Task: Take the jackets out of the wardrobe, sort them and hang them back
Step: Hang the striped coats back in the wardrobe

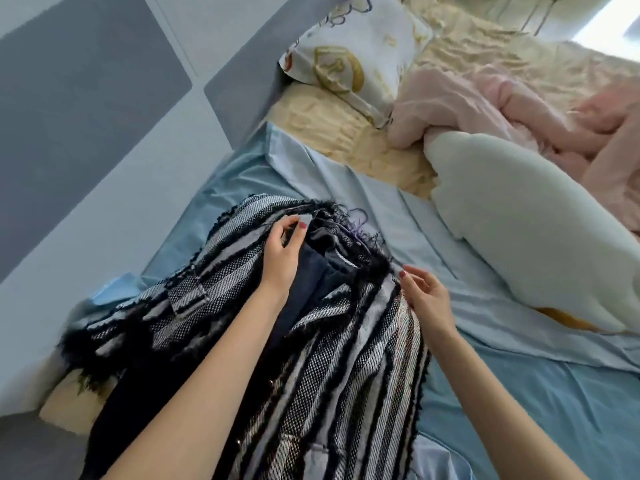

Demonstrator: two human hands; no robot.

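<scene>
A black-and-white striped tweed jacket (346, 375) with frayed black trim lies spread open on the blue sheet (519, 375) of the bed, its dark navy lining showing down the middle. My left hand (282, 252) pinches the left side of the collar near the neck opening. My right hand (427, 296) pinches the jacket's right front edge near the shoulder. No hanger shows.
A long pale cushion (540, 244) lies on the bed to the right. Beyond it are a crumpled pink blanket (502, 105), a patterned pillow (356, 60) and a cream bedspread (367, 147). A blue-grey panelled wall (104, 133) runs along the bed's left side.
</scene>
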